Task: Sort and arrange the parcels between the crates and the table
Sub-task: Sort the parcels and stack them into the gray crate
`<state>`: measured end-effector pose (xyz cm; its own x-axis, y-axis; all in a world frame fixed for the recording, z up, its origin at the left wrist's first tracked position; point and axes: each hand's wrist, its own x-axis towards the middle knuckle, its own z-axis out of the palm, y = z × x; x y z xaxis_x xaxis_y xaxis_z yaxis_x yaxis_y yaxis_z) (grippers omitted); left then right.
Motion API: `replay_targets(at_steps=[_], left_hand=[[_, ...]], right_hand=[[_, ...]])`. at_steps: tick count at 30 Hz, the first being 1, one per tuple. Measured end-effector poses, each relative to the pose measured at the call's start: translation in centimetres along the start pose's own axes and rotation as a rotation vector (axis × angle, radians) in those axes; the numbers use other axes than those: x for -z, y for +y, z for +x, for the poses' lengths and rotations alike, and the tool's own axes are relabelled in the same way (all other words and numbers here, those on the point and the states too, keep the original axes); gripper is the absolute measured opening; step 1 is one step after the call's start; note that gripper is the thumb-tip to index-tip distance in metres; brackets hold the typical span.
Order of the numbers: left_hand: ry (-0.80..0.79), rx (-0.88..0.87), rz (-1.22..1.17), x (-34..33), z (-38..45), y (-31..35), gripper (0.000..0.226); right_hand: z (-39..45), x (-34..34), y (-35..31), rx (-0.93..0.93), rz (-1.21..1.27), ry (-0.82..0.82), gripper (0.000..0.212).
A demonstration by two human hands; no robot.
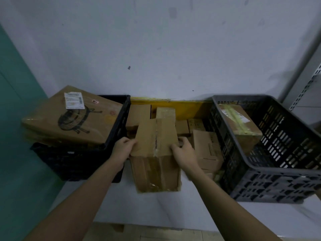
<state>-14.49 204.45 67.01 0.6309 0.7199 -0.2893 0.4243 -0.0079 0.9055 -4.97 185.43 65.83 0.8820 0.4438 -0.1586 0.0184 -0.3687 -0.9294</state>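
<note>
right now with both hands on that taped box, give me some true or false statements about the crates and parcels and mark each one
1. Both hands grip the same box. True: the left hand and right hand hold opposite sides of the taped box.
2. The grey crate is empty. False: the grey crate holds a parcel with yellow tape.
3. A large box printed with a fan drawing lies tilted on the black crate. True: the fan box leans across the black crate.
4. The black crate stands to the right of the grey one. False: it is on the left.
5. The table between the crates is bare. False: small cardboard boxes are piled there.
</note>
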Motion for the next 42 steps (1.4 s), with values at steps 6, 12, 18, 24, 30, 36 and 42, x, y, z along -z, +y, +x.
replay_targets(at_steps=[6, 12, 18, 24, 30, 36, 42], left_hand=[[-0.035, -0.161, -0.230, 3.0, -1.0, 6.6, 0.036], [-0.078, -0.195, -0.497, 5.1, -1.5, 9.7, 0.061], [-0.271, -0.065, -0.536, 5.9, -1.3, 10.8, 0.103], [-0.528, -0.093, -0.357, 6.4, -1.9, 9.4, 0.071], [-0.822, -0.274, -0.338, 5.9, -2.4, 7.5, 0.109], [-0.718, -0.154, -0.408, 6.3, -3.0, 8.7, 0.060], [-0.506, -0.165, -0.359, 3.9, -2.9, 8.0, 0.058]], right_hand=[[-0.7, 1.1, -6.0, 0.233, 0.082, 0.070, 0.049], [-0.3, 2.3, -7.2, 0.485, 0.043, -0.003, 0.075], [0.1, 3.2, -5.8, 0.573, -0.031, -0.113, 0.092], [-0.3, 5.2, -4.9, 0.232, 0.209, -0.313, 0.089], [-0.2, 5.5, -3.8, 0.131, 0.511, -0.375, 0.093], [-0.7, 6.8, -4.1, 0.310, 0.317, -0.314, 0.081], [-0.8, 6.6, -5.6, 0.456, 0.073, -0.395, 0.108]])
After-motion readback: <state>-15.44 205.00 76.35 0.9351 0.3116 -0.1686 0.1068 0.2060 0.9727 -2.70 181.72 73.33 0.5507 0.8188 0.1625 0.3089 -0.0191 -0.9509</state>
